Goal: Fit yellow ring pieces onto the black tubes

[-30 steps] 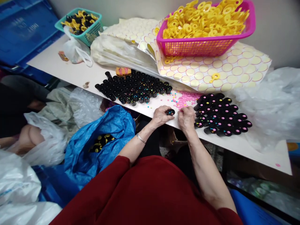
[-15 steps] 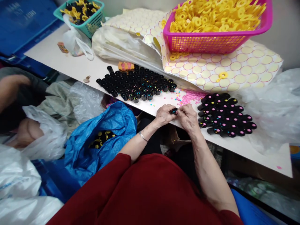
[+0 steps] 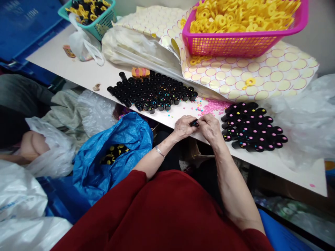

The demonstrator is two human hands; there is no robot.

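Note:
My left hand [image 3: 184,126] is closed around a small black cup [image 3: 194,123] at the table's near edge. Closed fingers of my right hand [image 3: 208,126] meet at the cup's mouth; whatever they pinch is too small to make out. Tiny pink pieces [image 3: 213,106] lie loose just beyond my hands, with a few blue and yellow ones. To the left stand rows of black cups [image 3: 146,90] with coloured bits inside several of them. A second group of black cups [image 3: 252,127], most topped with a pink or yellow dot, is on the right.
A pink basket [image 3: 232,45] of yellow ring pieces stands on dotted sheets [image 3: 272,73] at the back. Far left is a green basket [image 3: 103,26]. A blue sack [image 3: 89,164] sits below the table edge [image 3: 162,120]. Another person's arm [image 3: 32,146] shows at left.
My hands stay nearly in place around the black cup, with only slight finger movement. At the left, the other person's upper forearm has gone out of view. The camera has shifted slightly.

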